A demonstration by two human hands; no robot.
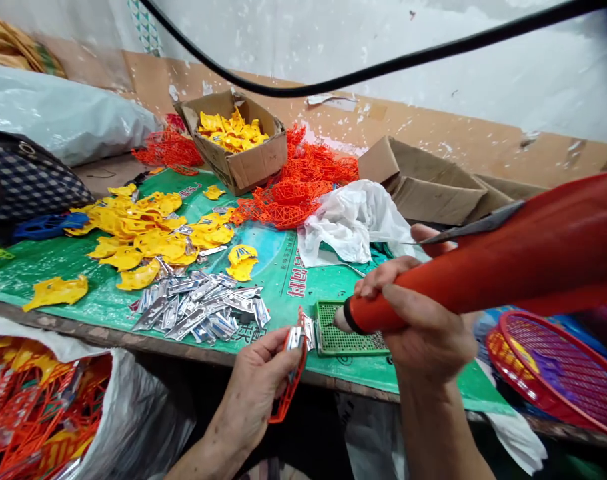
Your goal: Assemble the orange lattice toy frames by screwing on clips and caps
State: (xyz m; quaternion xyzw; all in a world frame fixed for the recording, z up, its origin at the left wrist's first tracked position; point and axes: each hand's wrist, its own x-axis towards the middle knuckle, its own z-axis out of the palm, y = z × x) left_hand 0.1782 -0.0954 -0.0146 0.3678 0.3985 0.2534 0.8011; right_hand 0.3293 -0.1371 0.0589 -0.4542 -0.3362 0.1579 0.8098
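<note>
Gripping an orange tool (pixel 483 273) in right hand (pixel 423 327), pinching orange frame (pixel 291 380) with metal strip (pixel 298 337) in left hand (pixel 258 387), just beside green tray (pixel 343 333).

Upper middle of the frame, a cardboard box (pixel 243 160) of yellow pieces; white cloth (pixel 351 223) right of centre; silver strips (pixel 203 310) heaped lower centre.

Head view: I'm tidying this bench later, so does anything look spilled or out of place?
Yes. Silver metal pieces lie heaped loose near the table's front edge, and yellow plastic parts are scattered over the green mat outside their cardboard box.
</note>
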